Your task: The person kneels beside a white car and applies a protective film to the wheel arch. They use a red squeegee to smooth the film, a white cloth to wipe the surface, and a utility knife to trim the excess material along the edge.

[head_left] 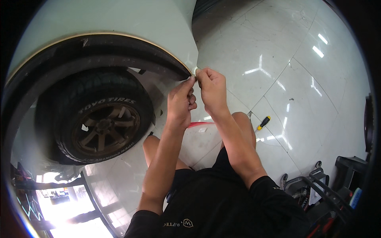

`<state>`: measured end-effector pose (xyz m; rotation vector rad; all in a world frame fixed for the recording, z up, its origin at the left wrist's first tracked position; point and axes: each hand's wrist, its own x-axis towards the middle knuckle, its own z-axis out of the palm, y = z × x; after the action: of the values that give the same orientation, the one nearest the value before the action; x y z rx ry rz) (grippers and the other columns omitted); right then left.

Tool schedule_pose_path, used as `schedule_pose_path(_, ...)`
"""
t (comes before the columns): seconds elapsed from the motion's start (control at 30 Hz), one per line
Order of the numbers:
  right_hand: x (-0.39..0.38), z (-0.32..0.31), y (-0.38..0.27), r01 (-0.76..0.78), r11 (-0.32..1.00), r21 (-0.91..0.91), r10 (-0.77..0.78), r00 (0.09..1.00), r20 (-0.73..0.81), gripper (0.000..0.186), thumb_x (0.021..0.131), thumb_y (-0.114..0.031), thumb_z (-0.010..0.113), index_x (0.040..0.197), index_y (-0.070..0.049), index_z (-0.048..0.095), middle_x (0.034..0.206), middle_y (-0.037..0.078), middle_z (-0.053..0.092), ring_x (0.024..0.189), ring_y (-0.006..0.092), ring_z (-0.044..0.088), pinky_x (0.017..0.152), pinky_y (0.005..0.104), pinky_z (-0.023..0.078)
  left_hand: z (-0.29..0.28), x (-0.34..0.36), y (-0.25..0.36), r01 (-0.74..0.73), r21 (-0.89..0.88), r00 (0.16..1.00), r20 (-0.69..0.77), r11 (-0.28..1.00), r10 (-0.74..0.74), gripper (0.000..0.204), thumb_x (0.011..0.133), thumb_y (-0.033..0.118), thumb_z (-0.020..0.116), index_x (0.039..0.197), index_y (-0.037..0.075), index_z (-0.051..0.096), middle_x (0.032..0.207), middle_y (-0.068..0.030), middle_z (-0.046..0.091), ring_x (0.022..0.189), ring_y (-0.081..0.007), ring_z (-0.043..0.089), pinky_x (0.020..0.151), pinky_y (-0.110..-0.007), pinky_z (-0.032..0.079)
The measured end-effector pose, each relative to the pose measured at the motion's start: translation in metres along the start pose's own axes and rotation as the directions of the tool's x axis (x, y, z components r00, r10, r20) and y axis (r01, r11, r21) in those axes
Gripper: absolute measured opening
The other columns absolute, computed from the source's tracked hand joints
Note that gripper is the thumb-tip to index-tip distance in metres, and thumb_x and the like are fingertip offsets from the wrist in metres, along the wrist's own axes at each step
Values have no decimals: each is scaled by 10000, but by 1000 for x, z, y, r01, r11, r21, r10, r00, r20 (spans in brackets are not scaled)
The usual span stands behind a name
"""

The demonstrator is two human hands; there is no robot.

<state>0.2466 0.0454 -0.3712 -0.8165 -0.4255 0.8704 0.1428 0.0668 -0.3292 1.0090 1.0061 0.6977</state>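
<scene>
Both my hands are at the lower corner of the car's pale green body panel, where the dark wheel arch ends. A thin yellowish strip runs along the arch's edge down to this corner. Thumb and index finger of my left hand are pinched at the tip of the arch; what lies between them is hidden. Right beside it, my right hand is closed, its thumb and finger pinching a small pale strip at the panel's corner.
Left of my hands stands a black tyre on a bronze wheel. A yellow and black screwdriver lies on the tiled floor beside my right knee. Something red lies between my knees. A dark wheeled cart stands at the lower right.
</scene>
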Motion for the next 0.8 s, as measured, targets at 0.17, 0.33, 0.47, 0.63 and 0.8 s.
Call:
schedule_pose_path(0.17,-13,11,-11,-160,977,138,177,977,-116,308,984,-128,618,727,39,638,645,-16,555,620,61,456,549,271,380,24,2,3,-14,-175,1000,19,984,17,275,1028,302,628,1109,43,669,1028,-44,621,886,-135,548,760,-290,451)
schedule_pose_path(0.33,-11,14,5,18,996,87,-4,986,-167,284,976,-103,618,743,53,660,626,4,577,610,75,480,542,289,397,25,16,-3,44,-398,995,99,916,-5,232,1069,223,547,1146,17,624,1112,-85,652,1056,-193,630,935,-350,525)
schedule_pose_path(0.47,-9,10,4,29,999,-20,-32,986,-162,276,960,-105,630,752,73,664,624,52,623,611,86,510,549,303,422,41,4,0,18,-440,1000,1,898,-20,233,1057,217,558,1140,10,628,1094,-85,661,1037,-204,640,911,-354,533)
schedule_pose_path(0.63,-12,8,-7,60,976,-211,-90,987,-135,252,917,-124,638,764,72,678,637,141,667,568,144,572,553,347,449,46,0,-8,-74,-467,994,-109,881,26,242,1042,237,579,1089,6,637,1059,-91,656,988,-200,635,863,-354,531)
schedule_pose_path(0.8,-8,2,-10,106,929,-356,-158,980,-120,234,893,-146,627,780,48,695,651,187,661,551,221,612,568,374,468,49,4,4,83,-507,994,-17,858,-106,253,1056,233,540,1119,7,635,1095,-108,667,1006,-233,656,887,-380,550)
